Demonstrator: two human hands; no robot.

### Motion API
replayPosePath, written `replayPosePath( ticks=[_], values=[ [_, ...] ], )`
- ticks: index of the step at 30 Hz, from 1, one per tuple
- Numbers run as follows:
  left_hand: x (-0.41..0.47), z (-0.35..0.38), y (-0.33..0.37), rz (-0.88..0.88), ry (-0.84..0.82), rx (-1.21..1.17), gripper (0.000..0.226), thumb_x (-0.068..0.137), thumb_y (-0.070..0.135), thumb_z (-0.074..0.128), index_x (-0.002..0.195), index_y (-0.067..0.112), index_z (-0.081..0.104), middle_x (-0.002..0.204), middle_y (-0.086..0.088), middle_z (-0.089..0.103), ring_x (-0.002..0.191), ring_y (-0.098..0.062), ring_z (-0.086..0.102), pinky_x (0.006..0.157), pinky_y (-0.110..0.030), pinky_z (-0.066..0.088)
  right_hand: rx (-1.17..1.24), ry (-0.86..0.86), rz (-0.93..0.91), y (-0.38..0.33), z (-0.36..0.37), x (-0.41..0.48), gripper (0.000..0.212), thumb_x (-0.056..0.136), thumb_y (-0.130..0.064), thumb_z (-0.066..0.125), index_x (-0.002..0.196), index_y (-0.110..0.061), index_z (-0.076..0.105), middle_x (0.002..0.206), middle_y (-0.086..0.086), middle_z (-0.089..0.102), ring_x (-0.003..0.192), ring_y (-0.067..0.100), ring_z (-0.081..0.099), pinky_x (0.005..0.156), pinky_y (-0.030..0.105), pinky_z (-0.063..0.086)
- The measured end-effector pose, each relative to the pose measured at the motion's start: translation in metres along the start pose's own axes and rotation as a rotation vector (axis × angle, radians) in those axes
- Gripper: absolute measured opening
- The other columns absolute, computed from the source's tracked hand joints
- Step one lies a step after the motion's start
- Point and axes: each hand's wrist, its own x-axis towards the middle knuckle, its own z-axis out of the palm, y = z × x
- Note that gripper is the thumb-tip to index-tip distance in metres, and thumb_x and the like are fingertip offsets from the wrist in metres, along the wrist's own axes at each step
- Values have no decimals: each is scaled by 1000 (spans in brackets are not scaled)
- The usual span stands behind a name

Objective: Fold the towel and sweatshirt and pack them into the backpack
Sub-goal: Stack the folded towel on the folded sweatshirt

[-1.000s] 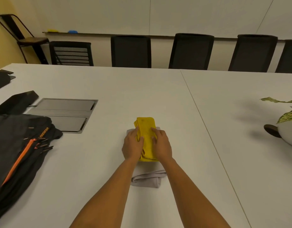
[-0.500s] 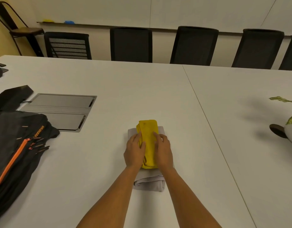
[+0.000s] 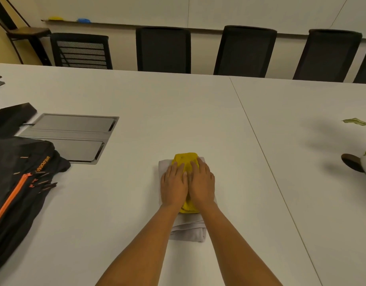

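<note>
- Head view: the folded yellow towel (image 3: pixel 185 159) lies on the folded grey sweatshirt (image 3: pixel 188 231), mid-table (image 3: pixel 136 104).
- Left hand (image 3: pixel 174 187) and right hand (image 3: pixel 201 183) lie side by side, fingers straight, pressing flat on the towel.
- The black backpack (image 3: pixel 17 182) lies well apart, at the table's left edge.

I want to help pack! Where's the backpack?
In the head view, the black backpack lies on the table's far left, beside the grey cable hatch, well left of the yellow towel.
</note>
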Motion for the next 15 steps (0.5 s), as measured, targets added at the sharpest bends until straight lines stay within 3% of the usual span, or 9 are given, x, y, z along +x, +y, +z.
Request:
replayPosePath(
  ticks=[2,4,7,11,15],
  values=[
    [1,7,-9,-20,-95,66,47,103,33,23,149,23,19,158,0,9,145,-14,8,116,-30,9,-18,-118,-13,11,9,-1,65,91,-48,1,148,-24,20,159,0,7,145,20,10,115,42,15],
    [-1,14,-16,-30,-150,96,52,100,42,14,150,26,10,158,1,2,146,-14,4,117,-30,6,-6,-221,16,20,18,-4,52,99,-46,8,149,-33,7,158,-6,-7,146,17,-3,116,49,5],
    [-2,23,-20,-48,-158,138,62,90,51,-1,149,32,3,158,5,-4,146,-14,0,117,-37,1,-9,-243,52,23,26,-6,50,101,-43,15,148,-38,-2,157,-10,-13,145,14,-10,115,51,0],
    [1,26,-23,-102,-189,140,49,101,43,16,148,38,2,158,9,-7,146,-14,-1,117,-46,2,4,-253,54,24,29,-3,50,101,-43,15,147,-39,-2,157,-10,-14,145,13,-11,115,50,1],
    [-1,22,-24,-99,-201,137,48,101,41,18,148,37,6,158,9,-5,145,-15,2,117,-46,7,20,-260,42,23,29,-5,49,101,-43,17,148,-39,1,157,-11,-13,145,14,-11,116,48,3]
  ],
)
